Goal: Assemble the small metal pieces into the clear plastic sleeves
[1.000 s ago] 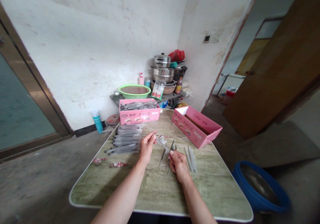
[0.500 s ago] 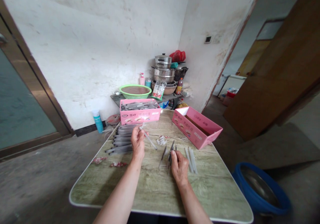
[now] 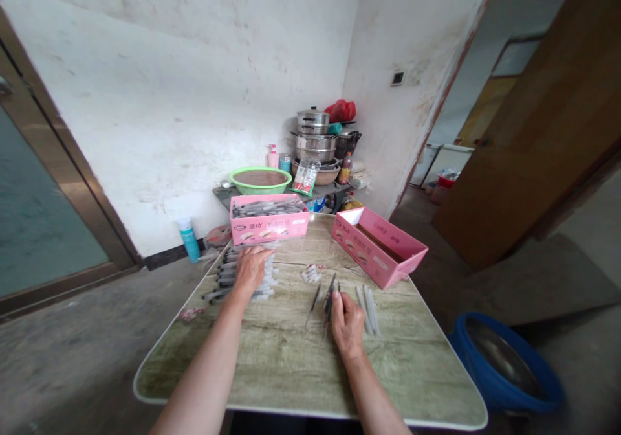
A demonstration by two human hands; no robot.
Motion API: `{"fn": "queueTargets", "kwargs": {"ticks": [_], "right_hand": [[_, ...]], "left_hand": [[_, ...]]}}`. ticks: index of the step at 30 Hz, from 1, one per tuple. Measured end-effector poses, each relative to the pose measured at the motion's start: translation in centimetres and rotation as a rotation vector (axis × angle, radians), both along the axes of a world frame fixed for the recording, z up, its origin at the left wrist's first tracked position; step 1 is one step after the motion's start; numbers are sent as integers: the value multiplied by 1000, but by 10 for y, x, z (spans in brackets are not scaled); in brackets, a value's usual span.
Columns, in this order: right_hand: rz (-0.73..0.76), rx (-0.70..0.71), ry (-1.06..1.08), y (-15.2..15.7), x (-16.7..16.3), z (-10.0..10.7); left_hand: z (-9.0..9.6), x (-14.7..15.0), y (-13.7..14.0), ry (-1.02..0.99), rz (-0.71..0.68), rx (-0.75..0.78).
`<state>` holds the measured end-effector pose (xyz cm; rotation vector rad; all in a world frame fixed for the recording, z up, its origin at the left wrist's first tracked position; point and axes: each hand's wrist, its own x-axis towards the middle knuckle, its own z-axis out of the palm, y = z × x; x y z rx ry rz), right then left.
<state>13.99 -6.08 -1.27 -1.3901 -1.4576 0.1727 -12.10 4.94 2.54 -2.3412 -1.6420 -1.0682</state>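
Note:
My left hand [image 3: 251, 270] lies over a row of grey pens [image 3: 226, 276] with dark tips at the left of the table; its fingers stretch to the right, and I see no pen between them. My right hand [image 3: 348, 318] is closed near the middle, thumb on top, around a few thin dark pen refills [image 3: 330, 289]. Another dark refill [image 3: 314, 298] lies just left of it. Beside the right hand are several pale, clear pen barrels [image 3: 371, 311]. A small group of short whitish pieces [image 3: 310, 273] sits between the hands, farther back.
A pink box [image 3: 269, 228] full of pens stands at the back left of the table [image 3: 286, 370]. Another pink box [image 3: 378, 247], with a brown bottom showing, stands at the back right. Behind are a green basin [image 3: 259, 189] and stacked pots [image 3: 313, 140]. A blue tub [image 3: 466, 351] is on the floor at right.
My left hand has moved left and down from the table's middle onto the row of pens; the pen it held up no longer shows in its fingers. My right hand has barely moved.

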Motion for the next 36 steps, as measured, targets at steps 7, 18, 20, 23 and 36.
{"fn": "queueTargets", "kwargs": {"ticks": [7,18,20,23,36], "right_hand": [[-131,-13,29,1,3,2],[-349,-37,110,5,11,0],[-401,-36,123,6,17,-1],[-453,-63,111,7,25,1],[-378,-660,-632,-4,0,20]], "left_hand": [[-21,-7,-1,0,-17,-13],[-6,99,-35,-250,-366,-161],[-20,117,-41,-262,-392,-186],[-37,126,-46,-275,-373,-201],[-39,114,-44,-305,-244,-207]]}}
